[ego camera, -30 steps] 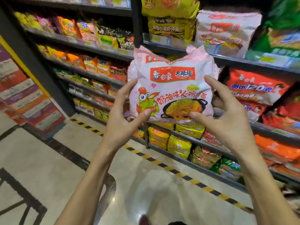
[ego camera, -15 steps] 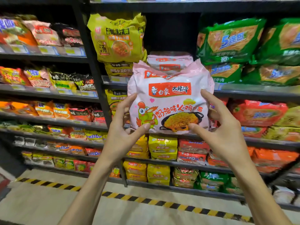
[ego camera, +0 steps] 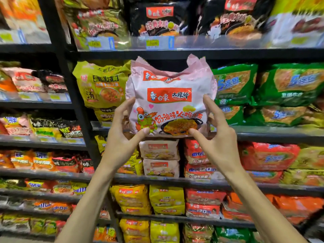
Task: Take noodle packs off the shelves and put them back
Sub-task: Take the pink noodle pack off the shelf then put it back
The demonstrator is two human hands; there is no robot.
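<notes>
Black metal shelving (ego camera: 175, 53) fills the frame from top to bottom, each tier packed with multi-packs of instant noodles. A black upright post (ego camera: 73, 95) runs down the left-centre of the frame and divides the shelving into two bays. The pink noodle pack (ego camera: 171, 100) sits at the centre of the frame, upright, in front of the second tier from the top. Its crimped top edge is close under the shelf board above. The left hand (ego camera: 121, 137) grasps the pack's lower left corner, thumb on the front face and fingers curled behind the side edge. The right hand (ego camera: 219, 135) grasps the lower right corner in the same way, thumb on the front and index finger raised along the side. The yellow-green pack (ego camera: 101, 85) stands just beside the pink pack on the left of the frame. The green packs (ego camera: 235, 85) stand just beside it on the right. The gap between these neighbours is dark and about as wide as the pink pack. Directly below the hands, two pale pink packs (ego camera: 160, 158) lie stacked on the next tier down. Black packs (ego camera: 156, 18) occupy the top tier, behind clear price-label rails (ego camera: 157, 43).
</notes>
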